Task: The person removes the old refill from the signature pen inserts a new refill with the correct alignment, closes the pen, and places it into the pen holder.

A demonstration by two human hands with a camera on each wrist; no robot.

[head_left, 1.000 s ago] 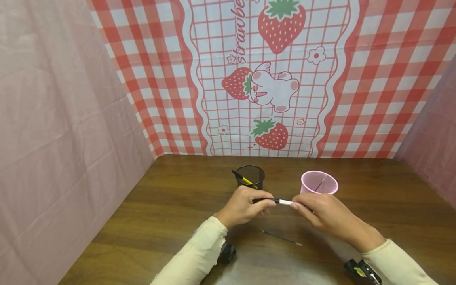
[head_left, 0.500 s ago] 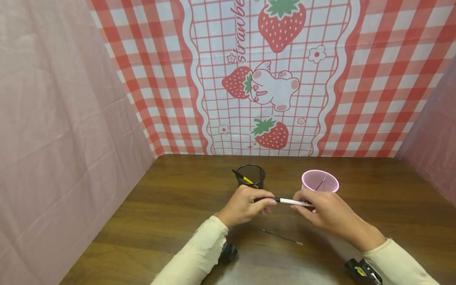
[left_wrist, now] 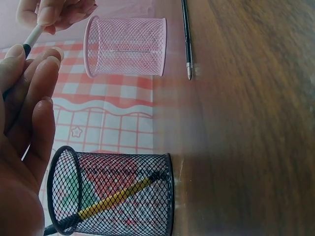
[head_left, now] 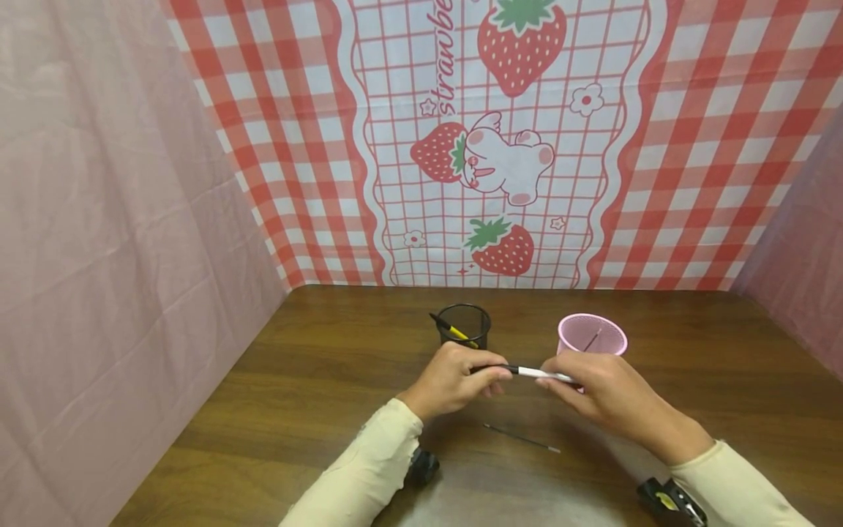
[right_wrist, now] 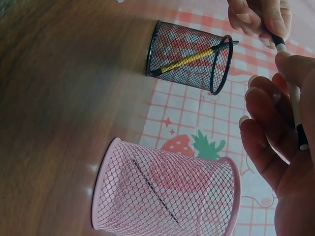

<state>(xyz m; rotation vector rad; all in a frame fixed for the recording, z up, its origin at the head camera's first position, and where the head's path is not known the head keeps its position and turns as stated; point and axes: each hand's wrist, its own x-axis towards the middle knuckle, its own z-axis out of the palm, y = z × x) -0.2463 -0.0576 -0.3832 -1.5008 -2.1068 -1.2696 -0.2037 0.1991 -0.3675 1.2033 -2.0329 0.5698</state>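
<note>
A black-and-white pen spans both hands, raised over the table. My left hand pinches its black part between thumb and fingers. The white barrel is pinched by my right hand, and in the right wrist view the black end of the pen lies across that palm. Below the hands, a thin dark pen refill with a pale end lies on the tabletop. How the two pen parts join under the fingertips is hard to make out.
A black mesh cup behind my left hand holds a yellow-and-black pen. Behind my right hand stands a pink mesh cup with a thin dark refill leaning inside. The wooden table meets a strawberry-print cloth at the back.
The right fingers have shifted on the barrel, so more of its white length now shows above the right thumb. The left hand and the loose refill stay practically in place.
</note>
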